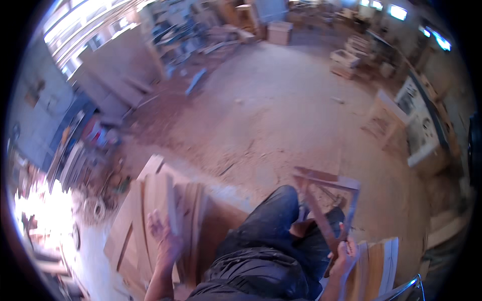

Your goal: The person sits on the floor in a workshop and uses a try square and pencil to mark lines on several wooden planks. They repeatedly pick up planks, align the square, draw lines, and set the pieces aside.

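Note:
My right hand (pixel 346 255) is closed round the lower corner of a reddish-brown, four-sided wooden frame (pixel 317 213). The frame is open in the middle and rises tilted in front of my right leg. To the left, my left hand (pixel 164 238) is held with its fingers spread and nothing in them. It is over a stack of curved, pale wooden boards (pixel 159 193); whether it touches them I cannot tell. More wooden boards (pixel 371 266) stand beside my right hand, partly hidden by it.
Wood shavings (pixel 221 145) litter the floor ahead. Large panels (pixel 118 65) lean at the far left, near piled scrap. A box (pixel 279 33) stands at the back. On the right are stacked wood pieces (pixel 346 57) and a white machine-like cabinet (pixel 419 120). Metal tubing (pixel 409 286) curves at lower right.

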`<state>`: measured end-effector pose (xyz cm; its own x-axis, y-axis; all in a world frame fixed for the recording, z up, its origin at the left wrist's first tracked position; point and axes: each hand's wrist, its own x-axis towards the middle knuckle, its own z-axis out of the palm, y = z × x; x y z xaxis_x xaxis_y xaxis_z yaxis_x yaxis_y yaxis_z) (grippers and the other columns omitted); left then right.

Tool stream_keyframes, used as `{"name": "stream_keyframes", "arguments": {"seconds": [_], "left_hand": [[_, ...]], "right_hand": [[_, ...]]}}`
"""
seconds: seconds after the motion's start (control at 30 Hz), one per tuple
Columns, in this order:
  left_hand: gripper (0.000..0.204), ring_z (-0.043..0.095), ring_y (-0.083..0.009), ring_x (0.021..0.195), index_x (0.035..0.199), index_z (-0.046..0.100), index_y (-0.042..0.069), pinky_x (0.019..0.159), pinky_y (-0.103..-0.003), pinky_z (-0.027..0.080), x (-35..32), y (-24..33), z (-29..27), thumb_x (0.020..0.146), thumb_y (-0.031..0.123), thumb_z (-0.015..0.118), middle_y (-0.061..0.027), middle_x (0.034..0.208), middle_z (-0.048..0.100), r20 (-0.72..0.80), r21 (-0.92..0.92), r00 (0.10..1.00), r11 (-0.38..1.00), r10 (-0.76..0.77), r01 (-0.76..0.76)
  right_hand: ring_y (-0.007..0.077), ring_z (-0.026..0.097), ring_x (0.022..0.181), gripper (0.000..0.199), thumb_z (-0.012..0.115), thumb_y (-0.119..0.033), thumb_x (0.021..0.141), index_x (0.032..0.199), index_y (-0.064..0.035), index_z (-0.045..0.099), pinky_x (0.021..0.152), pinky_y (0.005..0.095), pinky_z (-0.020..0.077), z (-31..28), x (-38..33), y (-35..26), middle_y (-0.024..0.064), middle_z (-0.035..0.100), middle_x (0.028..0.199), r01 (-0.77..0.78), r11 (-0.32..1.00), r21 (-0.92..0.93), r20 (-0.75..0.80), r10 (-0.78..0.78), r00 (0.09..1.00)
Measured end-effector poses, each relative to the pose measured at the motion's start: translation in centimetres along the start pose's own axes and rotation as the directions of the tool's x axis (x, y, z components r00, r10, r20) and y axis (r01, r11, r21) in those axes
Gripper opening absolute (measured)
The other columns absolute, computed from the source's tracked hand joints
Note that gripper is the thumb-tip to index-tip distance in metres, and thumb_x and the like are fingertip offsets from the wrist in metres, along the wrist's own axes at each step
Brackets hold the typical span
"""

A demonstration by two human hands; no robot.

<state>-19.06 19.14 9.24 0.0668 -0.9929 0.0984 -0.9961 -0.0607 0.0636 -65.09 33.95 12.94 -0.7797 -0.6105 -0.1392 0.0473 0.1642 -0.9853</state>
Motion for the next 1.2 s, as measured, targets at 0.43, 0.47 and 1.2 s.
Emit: {"name": "stream_keyframes", "arguments": {"seconds": [0.43,0.47,1.2], "left_hand": [[0.078,0.050,-0.0458,0.137,0.149,0.045,-0.008,0.119,-0.047,0.036,2.8,24.6,1.3,0.082,0.011,0.079,-0.0306,0.147,0.053,0.029,-0.451,0.785,0.709,0.619,-0.542],[0.074,0.054,-0.0459,0.134,0.148,0.046,-0.008,0.116,-0.046,0.040,2.8,25.2,1.4,0.084,0.010,0.078,-0.0312,0.144,0.055,0.082,-0.508,0.781,0.700,0.619,-0.502],[0.065,0.063,-0.0371,0.123,0.145,0.048,-0.010,0.105,-0.042,0.049,3.9,28.4,6.2,0.085,-0.005,0.073,-0.0268,0.132,0.063,0.356,-0.666,0.629,0.660,0.691,-0.347]], "right_hand": [[0.0386,0.071,0.098,0.024,0.065,-0.007,0.098,0.121,-0.0053,0.068,0.083,0.0385,0.0564,-0.3,-2.0,3.8,0.0205,0.072,0.108,0.207,0.948,-0.240,0.384,-0.103,0.917],[0.0397,0.070,0.098,0.023,0.065,-0.007,0.097,0.120,-0.0051,0.068,0.082,0.0390,0.0562,-1.4,-2.4,4.0,0.0207,0.071,0.108,0.169,0.959,-0.229,0.330,-0.086,0.940],[0.0417,0.041,0.146,0.082,0.064,0.003,0.079,0.156,-0.0024,0.034,0.123,0.0489,0.0295,-34.4,0.6,18.0,0.0245,0.050,0.151,-0.497,0.397,-0.772,-0.624,-0.322,0.712]]}}
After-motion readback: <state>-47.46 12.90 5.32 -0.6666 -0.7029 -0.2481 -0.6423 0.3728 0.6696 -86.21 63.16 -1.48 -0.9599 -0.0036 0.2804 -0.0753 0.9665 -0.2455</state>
